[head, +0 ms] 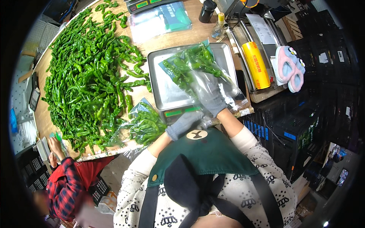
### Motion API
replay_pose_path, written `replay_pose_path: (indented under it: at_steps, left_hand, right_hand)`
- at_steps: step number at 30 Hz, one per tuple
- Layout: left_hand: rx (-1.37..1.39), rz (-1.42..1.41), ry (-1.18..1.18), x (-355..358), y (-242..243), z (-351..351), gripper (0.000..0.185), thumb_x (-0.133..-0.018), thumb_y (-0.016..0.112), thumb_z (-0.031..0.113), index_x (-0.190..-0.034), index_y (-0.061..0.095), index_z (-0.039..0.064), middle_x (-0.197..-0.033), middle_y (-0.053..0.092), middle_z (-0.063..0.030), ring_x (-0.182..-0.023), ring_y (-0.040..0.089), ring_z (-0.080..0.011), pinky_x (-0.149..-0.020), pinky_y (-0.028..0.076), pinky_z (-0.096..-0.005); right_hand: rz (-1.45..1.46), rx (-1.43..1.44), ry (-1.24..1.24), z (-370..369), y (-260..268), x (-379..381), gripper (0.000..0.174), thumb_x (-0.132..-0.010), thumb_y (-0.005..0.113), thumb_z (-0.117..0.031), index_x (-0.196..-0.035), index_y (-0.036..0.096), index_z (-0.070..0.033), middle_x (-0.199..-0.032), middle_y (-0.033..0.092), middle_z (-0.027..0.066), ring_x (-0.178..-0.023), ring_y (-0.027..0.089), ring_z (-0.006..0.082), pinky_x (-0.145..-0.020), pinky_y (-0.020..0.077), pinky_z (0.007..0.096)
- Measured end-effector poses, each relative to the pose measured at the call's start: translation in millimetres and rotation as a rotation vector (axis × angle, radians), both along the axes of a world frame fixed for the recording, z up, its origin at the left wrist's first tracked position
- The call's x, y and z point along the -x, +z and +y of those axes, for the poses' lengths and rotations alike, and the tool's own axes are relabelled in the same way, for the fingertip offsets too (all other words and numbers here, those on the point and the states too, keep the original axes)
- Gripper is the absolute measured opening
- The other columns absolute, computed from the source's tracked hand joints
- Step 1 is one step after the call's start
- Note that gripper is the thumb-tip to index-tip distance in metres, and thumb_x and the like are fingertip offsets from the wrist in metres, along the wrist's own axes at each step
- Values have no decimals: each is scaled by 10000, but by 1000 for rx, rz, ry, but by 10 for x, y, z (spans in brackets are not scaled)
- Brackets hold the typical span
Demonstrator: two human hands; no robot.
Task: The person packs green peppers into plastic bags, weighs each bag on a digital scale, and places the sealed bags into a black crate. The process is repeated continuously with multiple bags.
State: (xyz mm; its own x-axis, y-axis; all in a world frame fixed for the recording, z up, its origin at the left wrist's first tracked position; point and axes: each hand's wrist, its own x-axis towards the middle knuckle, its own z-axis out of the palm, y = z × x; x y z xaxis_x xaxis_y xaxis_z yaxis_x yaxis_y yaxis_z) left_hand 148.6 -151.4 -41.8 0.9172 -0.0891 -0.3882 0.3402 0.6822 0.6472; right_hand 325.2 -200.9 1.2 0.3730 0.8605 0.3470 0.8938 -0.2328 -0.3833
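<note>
A clear plastic bag of green peppers [194, 61] lies aslant on the metal tray [162, 94] of a weighing scale. My right hand [209, 92], in a grey glove, reaches into this bag through its near end; plastic and glare blur its fingers against the peppers. Nearer my body, my left hand [185, 123], also gloved in grey, has its fingers curled at the loose plastic of the bag's mouth. Another filled bag of peppers [146, 124] rests left of the scale, beside my left wrist. A green-lit display [173, 113] shows at the scale's front edge.
Loose green peppers [88, 77] form a large heap on the wooden table [148, 42]. Flat printed bags [162, 20] lie at the back. A film wrapper with a yellow roll [255, 65], a glass bottle [219, 27] and a black cup [207, 11] stand right. Another person [68, 182] works at left.
</note>
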Motion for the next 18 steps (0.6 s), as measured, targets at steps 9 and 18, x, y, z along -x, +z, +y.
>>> replay_pose_path:
  at_steps: [9,18]
  left_hand:
    - [-234,-138,75,-193,621,168,344,-1035,498,264,-964,670,-25,-851,684,-65,-764,617,-115,-740,506,-257]
    - [-593,-256,213,-1034,1327,-331,392,-979,590,341,-932,706,-30,-744,677,-59,-690,608,-89,-620,487,-262]
  right_hand:
    - [297,222,15,218,371,-432,576,-948,589,-389,-1436,449,-116,-1463,456,152,-1361,414,322,-1147,313,430]
    - [1121,-211,-145,-502,510,-129,615,-939,603,-355,-1446,412,-64,-1485,420,191,-1370,407,302,-1152,298,407]
